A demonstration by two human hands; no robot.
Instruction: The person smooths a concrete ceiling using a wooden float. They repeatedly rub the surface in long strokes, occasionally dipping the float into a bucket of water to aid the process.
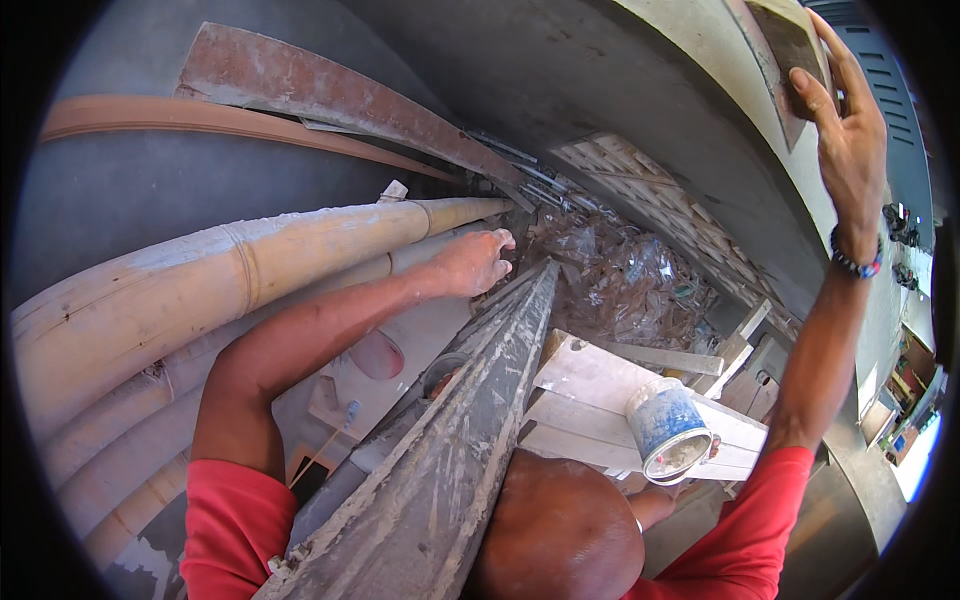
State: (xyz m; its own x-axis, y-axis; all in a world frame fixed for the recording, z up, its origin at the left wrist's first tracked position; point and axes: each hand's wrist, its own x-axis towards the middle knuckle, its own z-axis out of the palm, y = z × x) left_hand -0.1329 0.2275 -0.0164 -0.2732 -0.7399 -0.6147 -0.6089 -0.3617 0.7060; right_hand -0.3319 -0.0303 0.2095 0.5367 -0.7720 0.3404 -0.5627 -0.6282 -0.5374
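Observation:
My left hand [475, 260] is raised over the lower middle bamboo poles, fingers loosely curled and apart with nothing visible between them, just left of the tip of a long mortar-crusted grey beam [470, 430]. A thick bamboo pole [160, 280] runs behind it. At the upper right my right hand [840, 130] grips a flat brownish board or float [785, 50], thumb on its face, fingers over its edge, against a pale curved concrete edge [700, 30]. A rounded bare body part [555, 525], perhaps a knee, shows at the bottom between my red sleeves.
A splattered blue-and-white bucket [655, 420] sits on pale planks [580, 370] right of the beam. Crumpled plastic and debris [620, 270] lie below a tilted lattice panel [650, 200]. A reddish dusty plank [300, 80] and a long orange strip [150, 115] line the grey wall.

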